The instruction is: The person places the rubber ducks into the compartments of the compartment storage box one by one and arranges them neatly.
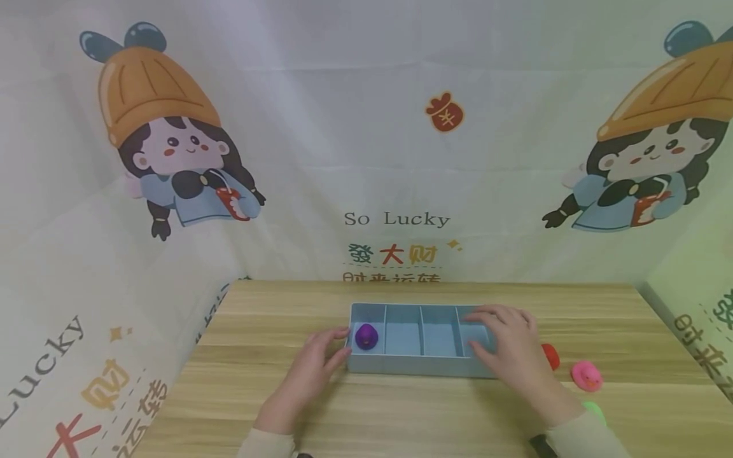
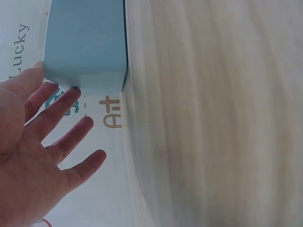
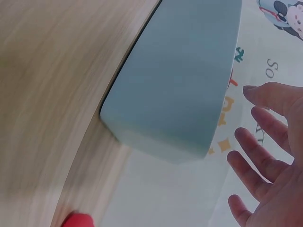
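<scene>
Wood-grain tabletop (image 1: 435, 420) spans the lower frame, pink duck (image 1: 586, 376) at right. The left hand (image 1: 312, 359), fingers relaxed, touches the blue tray (image 1: 412, 366) at lower centre; the right hand (image 1: 509, 337), fingers spread and empty, hangs over its right end. Inside, leftmost, sits a purple toy (image 1: 366, 336); printed cloth (image 1: 343, 114) hangs behind.

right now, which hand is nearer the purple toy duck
The left hand, just left of the duck; the right hand is at the opposite end of the blue rectangular tray.

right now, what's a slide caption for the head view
Left hand and right hand at opposite ends of a tray, purple toy in its leftmost compartment.
</scene>
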Action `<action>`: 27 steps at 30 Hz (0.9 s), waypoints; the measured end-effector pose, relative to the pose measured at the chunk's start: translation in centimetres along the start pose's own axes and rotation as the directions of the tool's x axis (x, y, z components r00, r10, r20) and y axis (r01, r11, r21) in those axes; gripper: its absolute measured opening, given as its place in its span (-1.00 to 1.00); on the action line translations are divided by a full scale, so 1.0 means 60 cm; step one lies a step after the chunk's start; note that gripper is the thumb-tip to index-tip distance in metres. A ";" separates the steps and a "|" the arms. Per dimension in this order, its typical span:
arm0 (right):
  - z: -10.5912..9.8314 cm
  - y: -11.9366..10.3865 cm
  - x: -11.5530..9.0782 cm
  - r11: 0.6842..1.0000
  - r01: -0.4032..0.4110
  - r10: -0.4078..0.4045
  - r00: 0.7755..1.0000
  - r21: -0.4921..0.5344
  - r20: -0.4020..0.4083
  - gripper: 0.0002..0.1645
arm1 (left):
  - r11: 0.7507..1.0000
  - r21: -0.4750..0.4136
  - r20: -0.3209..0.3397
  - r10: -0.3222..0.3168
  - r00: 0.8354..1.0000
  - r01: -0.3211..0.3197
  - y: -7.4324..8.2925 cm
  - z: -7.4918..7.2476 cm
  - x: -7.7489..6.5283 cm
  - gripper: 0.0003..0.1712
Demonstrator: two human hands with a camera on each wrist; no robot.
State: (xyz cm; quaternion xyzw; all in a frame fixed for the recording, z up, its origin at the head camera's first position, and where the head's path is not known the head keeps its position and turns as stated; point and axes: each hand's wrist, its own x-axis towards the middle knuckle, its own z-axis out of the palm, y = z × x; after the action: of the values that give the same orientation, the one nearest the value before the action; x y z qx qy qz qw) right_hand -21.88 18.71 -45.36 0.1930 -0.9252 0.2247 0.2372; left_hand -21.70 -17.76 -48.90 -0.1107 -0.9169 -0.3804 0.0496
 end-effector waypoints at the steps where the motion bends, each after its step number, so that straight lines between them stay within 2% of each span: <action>1: -0.002 0.003 -0.002 1.000 0.005 -0.005 1.000 -0.001 -0.011 -0.54 | 1.000 -0.001 0.000 0.000 1.000 0.000 0.000 0.000 0.000 -0.52; 7: -0.012 0.016 -0.010 1.000 0.020 -0.019 0.997 0.004 -0.071 -0.53 | 1.000 -0.002 0.002 0.000 1.000 0.000 0.001 -0.001 -0.001 -0.51; 27: -0.051 0.056 -0.032 0.999 -0.045 0.046 0.994 0.011 -0.099 -0.47 | 1.000 -0.009 0.010 -0.011 1.000 0.011 0.005 -0.001 0.000 -0.50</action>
State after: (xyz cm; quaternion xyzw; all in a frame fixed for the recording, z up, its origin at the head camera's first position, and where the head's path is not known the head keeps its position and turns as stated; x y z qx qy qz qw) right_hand -20.80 23.49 -45.04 0.1615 -0.9153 0.2436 0.2770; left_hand -21.65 -17.60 -48.65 -0.1077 -0.9159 -0.3842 0.0425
